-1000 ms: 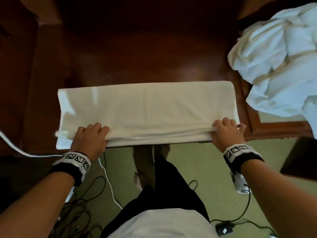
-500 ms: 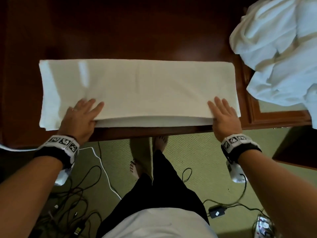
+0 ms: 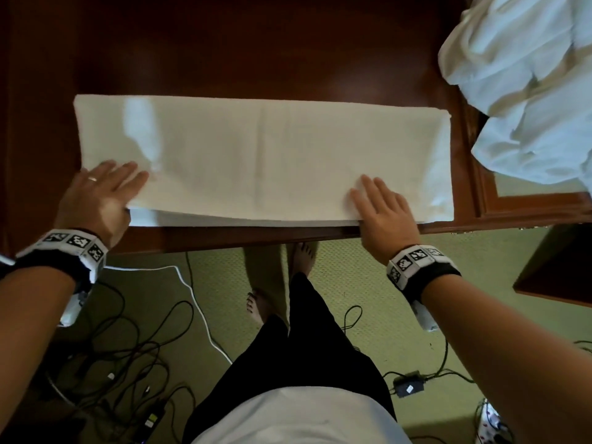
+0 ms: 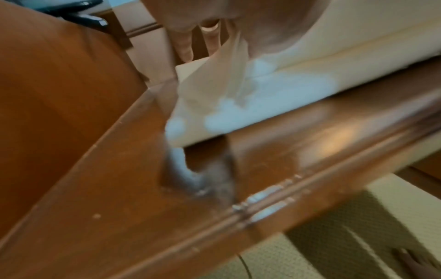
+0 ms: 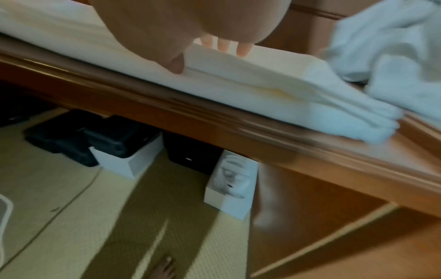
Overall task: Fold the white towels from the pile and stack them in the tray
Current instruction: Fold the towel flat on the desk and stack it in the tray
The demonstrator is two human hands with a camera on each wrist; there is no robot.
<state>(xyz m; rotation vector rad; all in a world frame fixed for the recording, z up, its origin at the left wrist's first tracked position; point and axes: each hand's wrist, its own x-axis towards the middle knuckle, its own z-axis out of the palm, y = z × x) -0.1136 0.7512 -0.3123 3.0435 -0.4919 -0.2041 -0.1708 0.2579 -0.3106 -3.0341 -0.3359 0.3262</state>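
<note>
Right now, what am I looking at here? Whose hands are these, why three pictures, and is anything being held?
No machine: a person works bare-handed, wearing one camera on the head and one on each wrist. The head view looks down on a dark wooden table. A folded white towel lies along its near edge. The left hand and right hand rest flat on it, fingers straight, gripping nothing. At right, a pile of unfolded towels waits. The blurry wrist views show the towel's layered edge from beneath each palm.
</note>
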